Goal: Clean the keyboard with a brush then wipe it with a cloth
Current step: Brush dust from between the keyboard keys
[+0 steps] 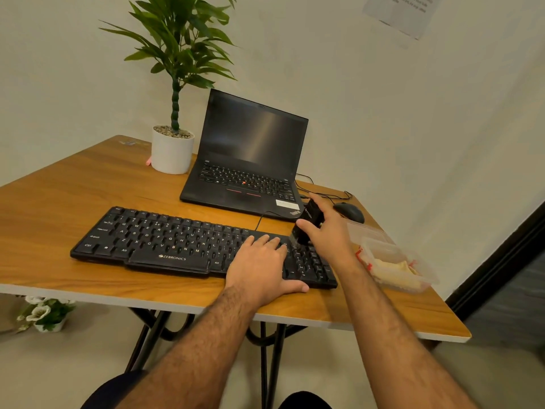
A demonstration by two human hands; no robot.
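Head view, angled down, close over desk (73, 196)

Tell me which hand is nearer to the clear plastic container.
Right. The right hand, gripping the black brush, is just beside the clear plastic container at the keyboard's right end. The left hand rests flat on the keys, farther toward the middle.

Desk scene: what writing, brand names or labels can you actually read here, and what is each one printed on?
"ZEBRONICS": front edge of the black keyboard.
"ThinkPad": corner of the laptop, tilted and only just legible.
Key legends such as "Ctrl", "Alt", "Caps Lock": on the keyboard.
Logo on the brush in the right hand: too blurred.
Paper sheet on the wall: printed lines, unreadable.
White sticker on the laptop: unreadable.
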